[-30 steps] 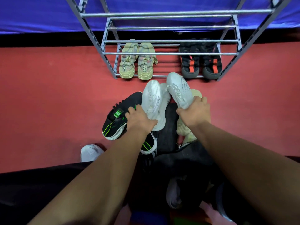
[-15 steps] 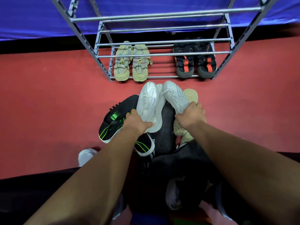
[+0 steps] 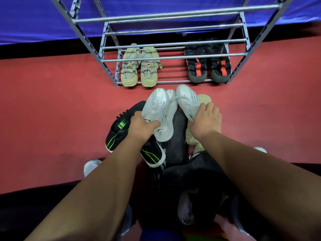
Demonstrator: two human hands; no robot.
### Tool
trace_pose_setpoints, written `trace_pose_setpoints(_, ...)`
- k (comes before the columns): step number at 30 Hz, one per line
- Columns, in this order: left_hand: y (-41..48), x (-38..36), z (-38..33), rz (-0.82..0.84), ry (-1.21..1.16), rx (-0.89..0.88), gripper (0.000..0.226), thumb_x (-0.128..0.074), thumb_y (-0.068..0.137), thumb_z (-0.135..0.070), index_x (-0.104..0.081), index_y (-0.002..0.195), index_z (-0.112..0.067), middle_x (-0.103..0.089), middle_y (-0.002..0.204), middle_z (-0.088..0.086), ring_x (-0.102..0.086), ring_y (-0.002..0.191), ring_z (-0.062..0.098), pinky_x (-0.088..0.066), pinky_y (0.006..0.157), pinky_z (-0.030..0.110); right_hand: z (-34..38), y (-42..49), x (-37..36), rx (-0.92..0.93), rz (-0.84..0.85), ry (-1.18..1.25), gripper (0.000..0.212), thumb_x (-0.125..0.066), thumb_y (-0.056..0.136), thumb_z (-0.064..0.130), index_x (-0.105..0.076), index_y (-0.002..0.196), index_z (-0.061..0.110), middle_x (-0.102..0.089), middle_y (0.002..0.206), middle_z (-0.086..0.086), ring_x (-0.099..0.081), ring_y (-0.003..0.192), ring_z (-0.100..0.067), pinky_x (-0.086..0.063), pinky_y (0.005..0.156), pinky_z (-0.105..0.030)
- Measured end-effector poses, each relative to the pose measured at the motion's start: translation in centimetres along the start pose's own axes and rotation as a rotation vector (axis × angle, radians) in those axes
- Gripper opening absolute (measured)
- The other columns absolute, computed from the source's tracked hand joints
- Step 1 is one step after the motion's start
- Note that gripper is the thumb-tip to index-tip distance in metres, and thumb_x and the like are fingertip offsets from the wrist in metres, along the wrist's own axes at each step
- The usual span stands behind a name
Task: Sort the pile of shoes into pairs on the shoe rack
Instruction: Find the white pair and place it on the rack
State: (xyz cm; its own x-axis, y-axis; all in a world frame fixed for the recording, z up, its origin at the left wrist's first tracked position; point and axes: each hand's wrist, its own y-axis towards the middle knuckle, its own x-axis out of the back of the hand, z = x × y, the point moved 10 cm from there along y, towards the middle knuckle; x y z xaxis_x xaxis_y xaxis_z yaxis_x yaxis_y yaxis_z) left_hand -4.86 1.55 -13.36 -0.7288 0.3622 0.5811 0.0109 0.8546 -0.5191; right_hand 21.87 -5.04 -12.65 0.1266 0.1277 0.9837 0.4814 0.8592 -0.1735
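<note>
We hold 2 white shoes, 1 per hand. L hand [image 3: 142, 126] fingers [image 3: 152, 123] curl round the left white shoe [image 3: 156, 105]; R hand [image 3: 205, 121] fingers grip the right white shoe [image 3: 186, 100]. Black-green shoe [image 3: 119, 129] lies just left of L fingers. Shoe rack [image 3: 173, 57] stands beyond the fingers w/ a beige pair [image 3: 139, 70] & a black-orange pair [image 3: 208, 66] on its bottom shelf.

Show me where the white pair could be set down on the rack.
Free: the gap on the bottom shelf between the beige pair and the black-and-orange pair, and the upper rails, which hold nothing. Crowded: the floor pile in front, where the left hand and right hand each grip a white shoe.
</note>
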Motion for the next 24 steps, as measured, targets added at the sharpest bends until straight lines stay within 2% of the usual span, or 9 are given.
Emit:
trace_pose_setpoints(3,-0.2,0.9,-0.7,-0.055,-0.149,-0.040,0.061,-0.084,0.069,-0.040,-0.056,0.119,-0.022,-0.064,0.116,-0.001,-0.066,0.100,0.016,-0.058,0.085,0.038,2.7,0.0,1.7,0.141,-0.067,0.088,0.041,-0.065,0.084,0.035,-0.055,0.117,0.013,-0.051,0.118,-0.008,-0.049,0.108,-0.031,-0.044,0.092,-0.043)
trace_pose_setpoints(7,-0.6,0.7,-0.6,-0.044,-0.279,0.013,0.053,-0.083,0.079,-0.041,-0.056,0.120,-0.022,-0.068,0.110,-0.005,-0.067,0.099,0.012,-0.053,0.083,0.032,5.2,0.3,1.0,0.267,0.058,0.362,0.020,-0.054,0.095,0.025,-0.066,0.106,0.013,-0.063,0.108,-0.006,-0.057,0.105,-0.031,-0.048,0.089,-0.043)
trace_pose_setpoints(9,-1.0,0.1,-1.0,0.007,-0.298,0.003,0.053,-0.083,0.083,-0.041,-0.054,0.123,-0.022,-0.068,0.111,-0.006,-0.066,0.100,0.010,-0.052,0.079,0.026,5.5,0.2,0.1,0.203,0.190,0.567,0.026,-0.049,0.102,0.030,-0.067,0.097,0.013,-0.069,0.095,-0.004,-0.064,0.094,-0.028,-0.048,0.078,-0.037)
trace_pose_setpoints(11,-1.3,-1.5,-1.8,0.130,-0.282,-0.050,0.050,-0.083,0.088,-0.033,-0.054,0.127,-0.021,-0.068,0.111,-0.007,-0.067,0.100,0.009,-0.051,0.072,0.016,5.3,0.1,-0.9,0.067,0.316,0.732,0.036,-0.047,0.106,0.043,-0.069,0.104,0.015,-0.071,0.096,-0.001,-0.066,0.093,-0.024,-0.046,0.078,-0.034)
trace_pose_setpoints(13,-2.0,-4.2,-2.5,0.337,-0.174,-0.117,0.058,-0.083,0.088,-0.028,-0.055,0.138,-0.026,-0.068,0.120,-0.009,-0.066,0.114,0.015,-0.052,0.084,0.015,4.6,0.0,-1.9,-0.050,0.401,0.789,0.050,-0.044,0.104,0.057,-0.067,0.115,0.013,-0.071,0.106,-0.002,-0.065,0.101,-0.025,-0.046,0.085,-0.035)
trace_pose_setpoints(16,-2.6,-6.9,-1.4,0.496,0.190,-0.151,0.092,-0.076,0.081,-0.043,-0.033,0.162,-0.044,-0.035,0.160,-0.017,-0.030,0.150,0.012,-0.027,0.124,0.036,2.9,0.1,-3.2,-0.173,0.485,0.884,0.063,-0.059,0.091,0.071,-0.063,0.118,0.014,-0.072,0.106,0.000,-0.070,0.097,-0.021,-0.055,0.077,-0.035)
trace_pose_setpoints(19,-2.3,-7.0,-0.5,0.485,0.191,-0.141,0.079,-0.068,0.086,-0.027,-0.041,0.157,-0.047,-0.020,0.170,-0.019,-0.012,0.158,0.012,-0.015,0.129,0.038,2.9,0.4,-3.3,-0.136,0.523,0.881,0.071,-0.084,0.070,0.066,-0.064,0.118,0.016,-0.074,0.102,0.000,-0.072,0.090,-0.016,-0.052,0.065,-0.030)
trace_pose_setpoints(22,-1.2,-5.6,-0.8,0.336,0.200,-0.231,0.052,-0.066,0.088,-0.010,-0.072,0.131,-0.037,-0.039,0.158,-0.006,-0.034,0.148,0.014,-0.030,0.119,0.027,3.2,0.6,-3.3,-0.115,0.490,0.750,0.053,-0.080,0.087,0.037,-0.056,0.125,0.007,-0.071,0.107,-0.007,-0.068,0.092,-0.023,-0.053,0.074,-0.035)
trace_pose_setpoints(24,-0.1,-4.1,-1.0,0.137,0.294,-0.225,0.038,-0.071,0.087,-0.015,-0.072,0.124,-0.022,-0.046,0.140,0.001,-0.046,0.135,0.023,-0.042,0.108,0.031,2.8,0.4,-3.0,-0.149,0.431,0.770,0.049,-0.072,0.095,0.035,-0.051,0.128,0.006,-0.066,0.112,-0.007,-0.064,0.095,-0.025,-0.048,0.079,-0.035)
